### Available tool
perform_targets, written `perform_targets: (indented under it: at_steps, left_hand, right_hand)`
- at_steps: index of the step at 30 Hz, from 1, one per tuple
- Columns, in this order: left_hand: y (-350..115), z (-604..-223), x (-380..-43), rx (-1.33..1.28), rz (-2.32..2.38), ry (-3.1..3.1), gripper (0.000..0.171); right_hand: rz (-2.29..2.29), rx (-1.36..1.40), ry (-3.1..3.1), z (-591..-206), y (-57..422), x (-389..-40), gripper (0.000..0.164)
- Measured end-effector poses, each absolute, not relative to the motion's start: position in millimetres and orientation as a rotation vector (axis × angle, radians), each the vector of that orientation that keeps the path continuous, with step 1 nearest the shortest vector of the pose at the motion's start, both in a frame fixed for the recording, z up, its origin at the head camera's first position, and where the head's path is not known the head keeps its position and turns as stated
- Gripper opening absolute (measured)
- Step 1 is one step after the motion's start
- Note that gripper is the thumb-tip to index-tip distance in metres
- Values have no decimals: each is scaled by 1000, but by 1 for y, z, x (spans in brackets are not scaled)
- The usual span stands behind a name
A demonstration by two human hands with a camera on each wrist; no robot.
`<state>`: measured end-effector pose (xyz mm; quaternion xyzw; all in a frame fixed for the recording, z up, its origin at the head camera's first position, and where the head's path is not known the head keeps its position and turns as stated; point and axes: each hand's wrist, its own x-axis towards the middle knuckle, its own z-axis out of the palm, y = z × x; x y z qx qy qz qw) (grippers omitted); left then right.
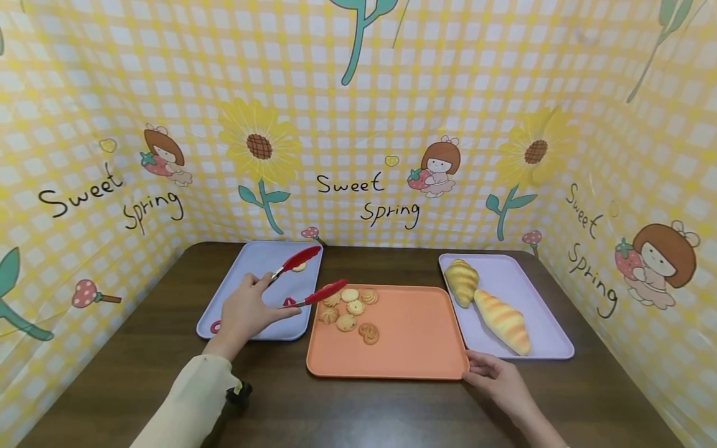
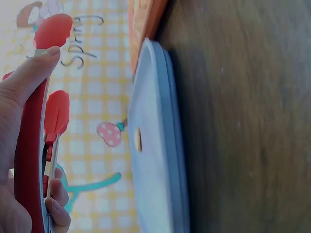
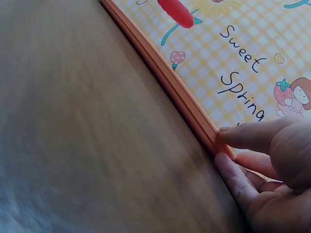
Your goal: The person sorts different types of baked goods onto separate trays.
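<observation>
My left hand [image 1: 244, 312] grips a pair of red-tipped tongs [image 2: 30, 155], its thumb along one arm. The tongs' two arms are spread apart over the right part of the blue tray [image 1: 235, 292]. A single pale cookie [image 1: 299, 267] lies on that tray, partly covered by the upper tong tip in the head view. At the near right corner of the orange tray [image 1: 414, 330], my right hand [image 1: 498, 381] pinches the rim between thumb and fingers. Several cookies [image 1: 347, 322] sit in the orange tray's left part, a pretzel-shaped cookie [image 1: 368, 333] among them.
A lavender tray [image 1: 538, 311] on the right bears a croissant-like bread [image 1: 462, 282] and a longer striped bread roll [image 1: 504, 323]. A small red ring [image 1: 215, 326] lies at the blue tray's near left corner. Checked cloth [image 1: 381, 124] rises behind the dark wooden table [image 1: 347, 414].
</observation>
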<state>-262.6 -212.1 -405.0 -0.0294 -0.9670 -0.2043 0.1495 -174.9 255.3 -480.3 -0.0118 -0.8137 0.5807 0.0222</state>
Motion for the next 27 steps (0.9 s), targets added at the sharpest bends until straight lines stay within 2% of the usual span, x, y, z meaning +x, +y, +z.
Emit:
perform_targets:
  at_steps: [6, 13, 22, 27]
  left_hand:
    - [-204, -404, -254, -176, -581, -2793, 111]
    - [-201, -408, -249, -327, -565, -2803, 103]
    - [-192, -415, -245, -628, -421, -2836, 95]
    - [-183, -416, -242, -653, -421, -2879, 92]
  right_hand:
    - [1811, -41, -2522, -480, 256, -175, 45]
    - [1814, -36, -2523, -481, 256, -176, 45]
    - [1814, -37, -2520, -482, 257, -176, 45]
    - [1825, -27, -2521, -482, 258, -176, 46]
